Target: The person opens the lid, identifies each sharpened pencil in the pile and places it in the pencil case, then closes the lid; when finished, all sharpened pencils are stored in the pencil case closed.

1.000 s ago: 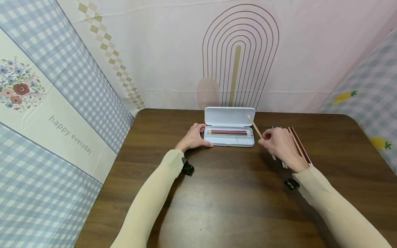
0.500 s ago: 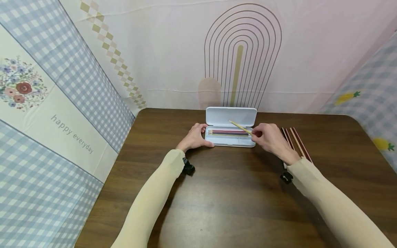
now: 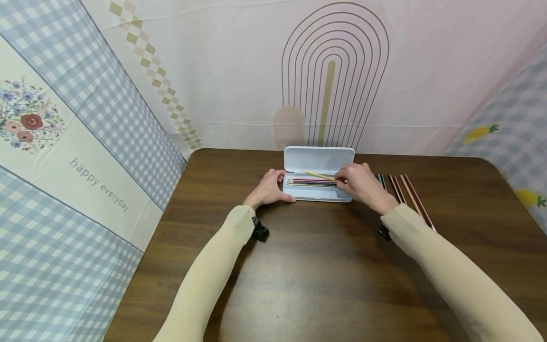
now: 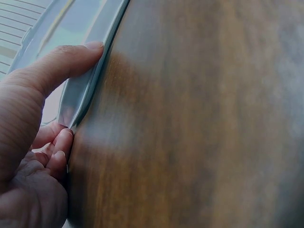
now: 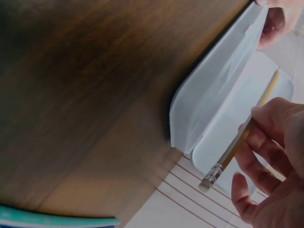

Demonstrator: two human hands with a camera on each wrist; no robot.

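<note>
An open white pencil case (image 3: 307, 193) lies at the table's far side, its lid (image 3: 318, 159) tipped back. Several coloured pencils (image 3: 312, 182) lie side by side inside. My left hand (image 3: 268, 187) holds the case's left end; in the left wrist view its thumb (image 4: 71, 61) presses the front edge while the fingertips touch the corner. Over the right part of the case, my right hand (image 3: 361, 185) pinches a yellow pencil (image 3: 318, 175) between thumb and fingers. In the right wrist view this pencil's eraser end (image 5: 209, 180) points away from the case.
Several loose pencils (image 3: 414, 199) lie on the brown table (image 3: 325, 275) to the right of the case, partly behind my right forearm. A teal pencil (image 5: 57, 220) shows at the right wrist view's lower left. A patterned cloth (image 3: 239, 76) hangs behind the table.
My right hand has carried the yellow pencil leftward from beside the loose pencils to over the case, turning it nearly level. My left hand stays on the case.
</note>
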